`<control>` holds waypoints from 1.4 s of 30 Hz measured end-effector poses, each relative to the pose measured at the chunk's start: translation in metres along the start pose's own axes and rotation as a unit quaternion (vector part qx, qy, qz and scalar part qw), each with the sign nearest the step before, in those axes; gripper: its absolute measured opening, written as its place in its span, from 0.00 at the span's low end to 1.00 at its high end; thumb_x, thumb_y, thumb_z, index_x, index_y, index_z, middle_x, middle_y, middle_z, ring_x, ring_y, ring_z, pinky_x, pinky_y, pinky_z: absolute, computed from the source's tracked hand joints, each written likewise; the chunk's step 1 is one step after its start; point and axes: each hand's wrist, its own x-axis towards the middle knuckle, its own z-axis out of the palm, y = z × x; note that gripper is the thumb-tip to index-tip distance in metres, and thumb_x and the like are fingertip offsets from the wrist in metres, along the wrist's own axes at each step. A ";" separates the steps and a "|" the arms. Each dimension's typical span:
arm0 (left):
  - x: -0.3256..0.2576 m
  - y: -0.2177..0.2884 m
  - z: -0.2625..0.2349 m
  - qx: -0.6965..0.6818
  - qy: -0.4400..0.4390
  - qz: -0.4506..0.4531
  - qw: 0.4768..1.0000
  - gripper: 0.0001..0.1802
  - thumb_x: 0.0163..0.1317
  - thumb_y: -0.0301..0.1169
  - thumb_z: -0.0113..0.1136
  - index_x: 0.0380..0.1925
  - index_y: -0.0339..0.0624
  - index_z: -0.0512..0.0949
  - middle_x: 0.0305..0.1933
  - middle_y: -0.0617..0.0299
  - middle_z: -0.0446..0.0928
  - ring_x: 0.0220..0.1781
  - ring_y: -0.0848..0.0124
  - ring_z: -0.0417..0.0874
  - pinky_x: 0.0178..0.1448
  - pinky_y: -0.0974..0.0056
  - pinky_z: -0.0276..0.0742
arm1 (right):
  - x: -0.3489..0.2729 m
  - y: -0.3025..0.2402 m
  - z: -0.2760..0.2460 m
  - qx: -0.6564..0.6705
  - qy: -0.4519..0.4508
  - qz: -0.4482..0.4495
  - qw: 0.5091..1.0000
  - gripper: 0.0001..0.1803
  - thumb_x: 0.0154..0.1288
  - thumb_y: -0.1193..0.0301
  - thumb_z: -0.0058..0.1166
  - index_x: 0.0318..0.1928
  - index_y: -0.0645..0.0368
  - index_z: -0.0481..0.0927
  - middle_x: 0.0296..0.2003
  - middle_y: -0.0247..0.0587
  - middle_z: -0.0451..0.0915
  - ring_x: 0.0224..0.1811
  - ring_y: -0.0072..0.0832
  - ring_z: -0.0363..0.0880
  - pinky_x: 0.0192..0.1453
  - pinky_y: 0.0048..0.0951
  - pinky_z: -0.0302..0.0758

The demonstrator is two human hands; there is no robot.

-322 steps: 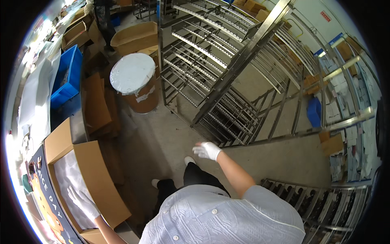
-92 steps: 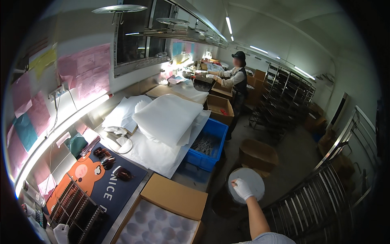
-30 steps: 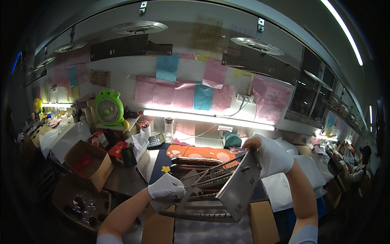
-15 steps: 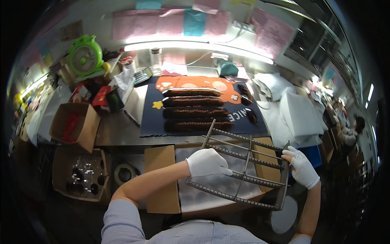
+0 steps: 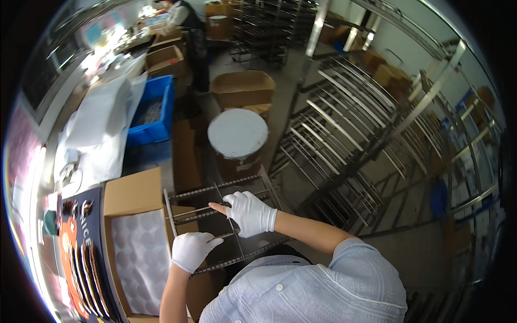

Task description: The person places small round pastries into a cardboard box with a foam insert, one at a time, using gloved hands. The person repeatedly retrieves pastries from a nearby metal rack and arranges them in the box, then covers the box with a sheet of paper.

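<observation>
A metal rack frame (image 5: pixel 237 182) with several notched bars is in both my hands, in front of my body and beside an open carton. My left hand (image 5: pixel 191 251), in a white glove, is closed at the rack's side nearest the carton, thumb pointing right. My right hand (image 5: pixel 250 214), gloved in white with a bare index fingertip, is closed round the middle of the rack, that finger lying along a bar. Parts of the bars are hidden behind the gloves. The open carton (image 5: pixel 133 192) holds a pale sheet with round shapes showing through.
On the bench at left lie several long dark strips (image 5: pixel 83 280) on a printed mat (image 5: pixel 97 212). Beyond are a blue crate (image 5: pixel 149 134), a round white-topped stool (image 5: pixel 238 133) and a cardboard box (image 5: pixel 242 89). A metal shelf rack (image 5: pixel 344 124) stands at right. Another person (image 5: pixel 188 43) works far off.
My view has turned right, away from the bench. The rack frame has moved off the carton to its right. My right hand has shifted from its end bar to its middle.
</observation>
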 end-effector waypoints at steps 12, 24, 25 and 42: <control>0.098 0.114 0.080 -0.304 -0.011 0.024 0.952 0.17 0.61 0.30 0.65 0.50 0.39 0.82 0.51 0.53 0.81 0.53 0.55 0.81 0.60 0.60 0.76 | -0.267 0.127 0.120 0.468 -0.081 0.428 0.769 0.53 0.45 0.61 0.66 0.70 0.75 0.58 0.60 0.69 0.73 0.61 0.45 0.77 0.62 0.32 0.74; 0.015 0.060 0.237 -0.394 -0.264 -0.157 0.866 0.15 0.70 0.34 0.58 0.50 0.37 0.83 0.46 0.56 0.86 0.48 0.71 0.85 0.55 0.67 0.77 | -0.384 0.077 -0.017 0.032 -0.062 0.645 0.761 0.46 0.47 0.61 0.61 0.67 0.68 0.66 0.50 0.55 0.76 0.53 0.45 0.77 0.57 0.41 0.76; 0.019 0.060 0.246 -0.355 -0.269 -0.120 0.887 0.16 0.69 0.36 0.58 0.49 0.39 0.83 0.48 0.52 0.85 0.50 0.62 0.86 0.56 0.63 0.78 | -0.390 0.083 -0.023 0.041 -0.053 0.649 0.757 0.47 0.46 0.61 0.62 0.68 0.69 0.65 0.51 0.55 0.76 0.53 0.46 0.76 0.58 0.41 0.75; -0.010 0.059 0.162 -0.264 -0.214 -0.157 0.927 0.23 0.71 0.45 0.50 0.54 0.40 0.80 0.55 0.48 0.80 0.59 0.52 0.80 0.65 0.56 0.73 | -0.365 0.185 -0.002 -0.018 -0.181 0.595 0.783 0.33 0.59 0.72 0.58 0.67 0.58 0.69 0.62 0.43 0.75 0.67 0.43 0.69 0.70 0.49 0.64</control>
